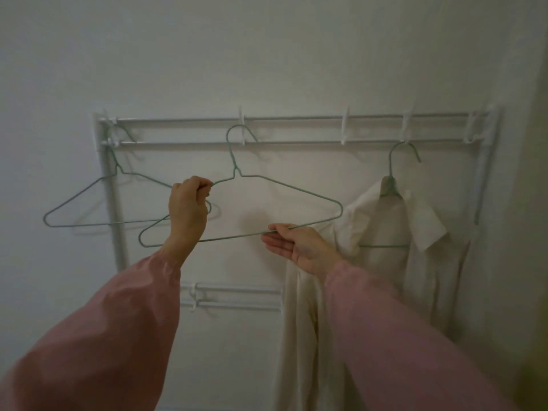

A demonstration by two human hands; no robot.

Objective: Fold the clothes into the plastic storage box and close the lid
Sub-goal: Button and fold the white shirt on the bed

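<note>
An empty green wire hanger (284,189) is up at the white wall rack (296,117), its hook by the middle peg. My left hand (187,207) grips its left shoulder wire. My right hand (296,246) pinches its bottom bar near the right end, the other fingers loose. A cream shirt (382,262) hangs on another green hanger (398,155) at the right of the rack, just beyond my right hand. The storage box is not in view.
A second empty green hanger (86,203) hangs at the left end of the rack, partly behind my left hand. A lower white rail (237,295) is fixed to the wall below. My pink sleeves (118,336) fill the foreground.
</note>
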